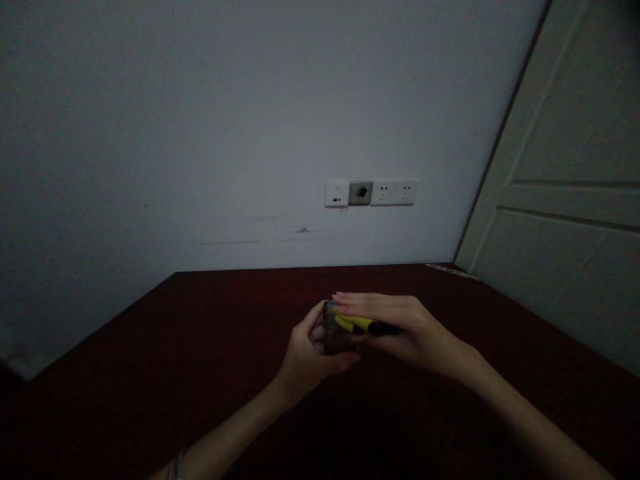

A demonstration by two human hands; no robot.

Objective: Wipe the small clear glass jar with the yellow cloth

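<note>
Just above the tabletop, my left hand [303,353] is closed around a small dark brownish object [334,339], thumb below and fingers behind it. Poor light and the fingers keep its kind from showing. My right hand [407,323] comes in from the right, closed on a yellow-and-black tool [361,325] that lies along the palm under the fingers. The tool's yellow end is close against the brownish object; whether it touches cannot be told. The right fingertips reach over the top of the object, and its far side is hidden.
A dark red wooden table [215,320] spreads under both hands, its back edge against a pale wall [225,133]. Wall sockets [393,193] sit above that edge. To the right stands a panelled door [565,200]. A thin pale strip [453,271] lies in the back right corner.
</note>
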